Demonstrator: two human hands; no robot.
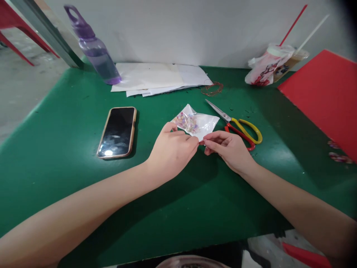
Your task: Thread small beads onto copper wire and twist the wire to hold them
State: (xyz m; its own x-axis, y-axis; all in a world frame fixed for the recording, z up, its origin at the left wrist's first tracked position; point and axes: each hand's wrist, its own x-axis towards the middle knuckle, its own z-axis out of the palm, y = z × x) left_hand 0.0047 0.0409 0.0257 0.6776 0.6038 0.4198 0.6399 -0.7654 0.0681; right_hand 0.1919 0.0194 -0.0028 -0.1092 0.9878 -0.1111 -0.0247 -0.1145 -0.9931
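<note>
My left hand [174, 152] is closed in a pinch, its back turned up, just in front of a small clear and white bag [206, 123] of colourful beads. My right hand [228, 149] meets it, thumb and forefinger pressed together. A tiny reddish bit [202, 142] shows between the two sets of fingertips, too small to name. Behind my right hand lie scissors [226, 117] with one yellow and one red handle, blades slightly apart. What my left fingers hold is mostly hidden.
On the green table [167, 216] are a phone [118, 132], a purple water bottle [99, 56], white papers [156, 76] and a coil of thin copper-coloured wire [213, 88]. Two drink cups [275, 63] with straws stand near the wall, left of a red board [326, 96]. Beaded items [340, 158] lie at right.
</note>
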